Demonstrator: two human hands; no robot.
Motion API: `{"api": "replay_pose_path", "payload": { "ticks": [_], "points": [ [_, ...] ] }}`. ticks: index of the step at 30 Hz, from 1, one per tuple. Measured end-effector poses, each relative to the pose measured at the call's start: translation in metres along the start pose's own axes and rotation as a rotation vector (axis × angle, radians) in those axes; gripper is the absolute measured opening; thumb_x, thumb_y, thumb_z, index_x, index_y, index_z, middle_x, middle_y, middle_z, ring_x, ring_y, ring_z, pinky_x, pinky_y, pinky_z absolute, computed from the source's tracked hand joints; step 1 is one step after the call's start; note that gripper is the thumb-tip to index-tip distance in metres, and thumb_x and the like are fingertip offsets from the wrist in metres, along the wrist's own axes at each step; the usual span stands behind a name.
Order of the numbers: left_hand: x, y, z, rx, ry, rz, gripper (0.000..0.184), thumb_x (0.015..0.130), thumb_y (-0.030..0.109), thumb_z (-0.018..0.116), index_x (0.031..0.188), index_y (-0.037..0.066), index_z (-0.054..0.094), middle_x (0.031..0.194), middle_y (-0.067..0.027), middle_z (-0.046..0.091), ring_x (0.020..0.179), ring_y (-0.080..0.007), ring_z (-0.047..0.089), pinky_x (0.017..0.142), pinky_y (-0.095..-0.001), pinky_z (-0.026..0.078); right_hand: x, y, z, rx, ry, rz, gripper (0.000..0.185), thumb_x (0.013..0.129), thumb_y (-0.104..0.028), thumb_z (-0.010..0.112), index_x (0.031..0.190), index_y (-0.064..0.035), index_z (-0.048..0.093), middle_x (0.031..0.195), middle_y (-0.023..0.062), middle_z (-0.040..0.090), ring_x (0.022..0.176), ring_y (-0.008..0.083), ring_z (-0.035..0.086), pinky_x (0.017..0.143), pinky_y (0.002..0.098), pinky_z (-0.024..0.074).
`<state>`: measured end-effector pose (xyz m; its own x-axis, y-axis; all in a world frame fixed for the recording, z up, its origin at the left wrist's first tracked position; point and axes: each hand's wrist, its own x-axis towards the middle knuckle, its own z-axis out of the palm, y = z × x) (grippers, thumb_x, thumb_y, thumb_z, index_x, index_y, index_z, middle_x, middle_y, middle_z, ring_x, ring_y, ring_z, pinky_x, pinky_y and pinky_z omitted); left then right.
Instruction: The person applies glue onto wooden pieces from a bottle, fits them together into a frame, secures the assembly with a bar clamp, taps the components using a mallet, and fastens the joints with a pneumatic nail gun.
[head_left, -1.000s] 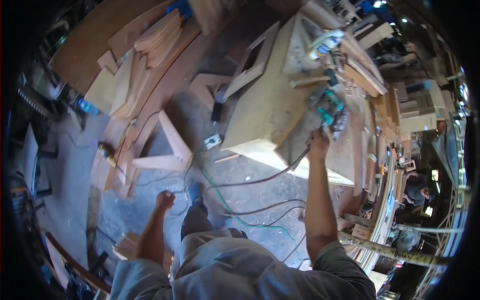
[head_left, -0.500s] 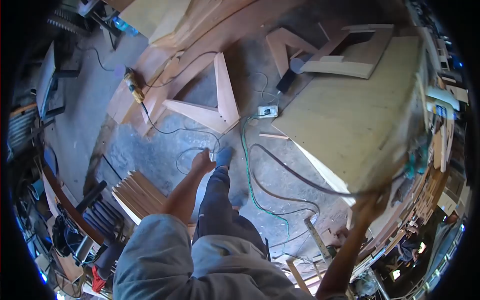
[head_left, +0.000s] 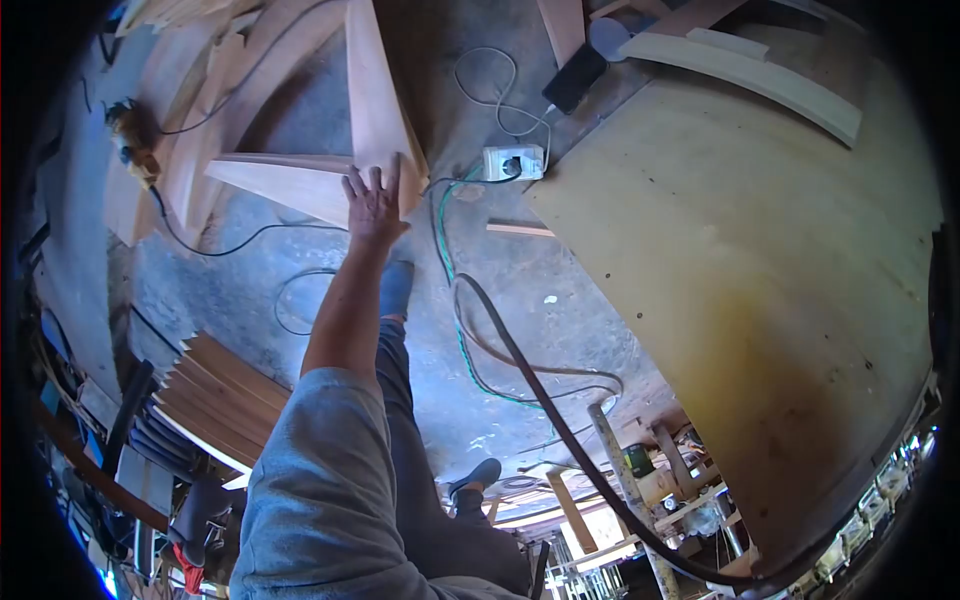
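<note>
My left hand [head_left: 373, 205] is stretched forward, its fingers spread over the corner of an angled wooden frame [head_left: 376, 95] on the floor. The fingers lie on the pale wood near where its two arms meet. I cannot see my right hand. A dark hose [head_left: 530, 375] runs from the floor toward the lower right, where its end is lost in shadow. Just right of the frame sits a white power socket box [head_left: 513, 163] with a black plug in it.
A large plywood sheet [head_left: 740, 250] fills the right side, with a curved wooden strip [head_left: 745, 75] on it. A dark phone-like slab [head_left: 575, 82] lies near its far corner. At left are a yellow power tool [head_left: 130, 143] and stacked wooden slats [head_left: 225, 395]. Cords cross the floor.
My left hand has moved forward from beside my foot, opening onto the wooden frame's corner. My right hand, earlier at lower right by the hose, has left the view. The camera has shifted forward.
</note>
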<state>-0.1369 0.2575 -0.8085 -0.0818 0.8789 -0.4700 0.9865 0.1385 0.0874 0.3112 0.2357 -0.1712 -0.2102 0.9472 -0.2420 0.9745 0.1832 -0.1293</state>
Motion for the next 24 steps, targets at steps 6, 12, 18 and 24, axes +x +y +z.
{"api": "replay_pose_path", "payload": {
  "ticks": [6,12,18,24],
  "points": [
    [-0.006,0.002,0.000,-0.033,0.050,-0.045,0.117,0.066,0.031,0.086,0.162,0.019,0.020,0.128,-0.0201,0.055,0.121,-0.0490,0.048,0.101,-0.0541,0.039,-0.115,0.043,-0.036,0.315,0.076,1.000,0.098,0.092,-0.073,0.054,0.152,0.0022,0.035,0.153,0.0252,0.043,0.135,0.0405,0.047,0.112,0.0564,0.0386],
    [-0.065,-0.007,-0.158,-0.256,-0.160,0.083,0.119,0.067,0.035,0.086,0.163,0.015,0.019,0.124,-0.0222,0.062,0.108,-0.0437,0.058,0.091,-0.0476,0.046,0.093,-0.084,0.020,0.779,0.886,0.890,0.072,0.097,-0.053,0.055,0.144,0.0015,0.047,0.133,0.0213,0.059,0.114,0.0343,0.061,0.096,0.0445,0.0510],
    [-0.218,-0.019,-0.360,-1.200,-0.654,0.140,0.090,0.070,0.020,0.076,0.152,0.002,0.044,0.115,-0.0084,0.064,0.100,-0.0243,0.058,0.091,-0.0333,0.047,0.025,0.005,0.079,0.281,0.660,0.204,0.064,0.082,-0.010,0.054,0.145,0.0015,0.047,0.148,0.0229,0.049,0.135,0.0390,0.048,0.114,0.0466,0.0368],
    [-0.407,0.052,-0.469,-1.013,-0.932,0.328,0.085,0.070,0.027,0.072,0.147,0.000,0.049,0.136,-0.0135,0.057,0.116,-0.0249,0.054,0.105,-0.0351,0.036,-0.011,-0.037,0.064,0.826,1.099,0.009,0.055,0.084,-0.012,0.066,0.136,0.0012,0.053,0.136,0.0170,0.055,0.125,0.0329,0.053,0.110,0.0400,0.0406]
  ]
}}
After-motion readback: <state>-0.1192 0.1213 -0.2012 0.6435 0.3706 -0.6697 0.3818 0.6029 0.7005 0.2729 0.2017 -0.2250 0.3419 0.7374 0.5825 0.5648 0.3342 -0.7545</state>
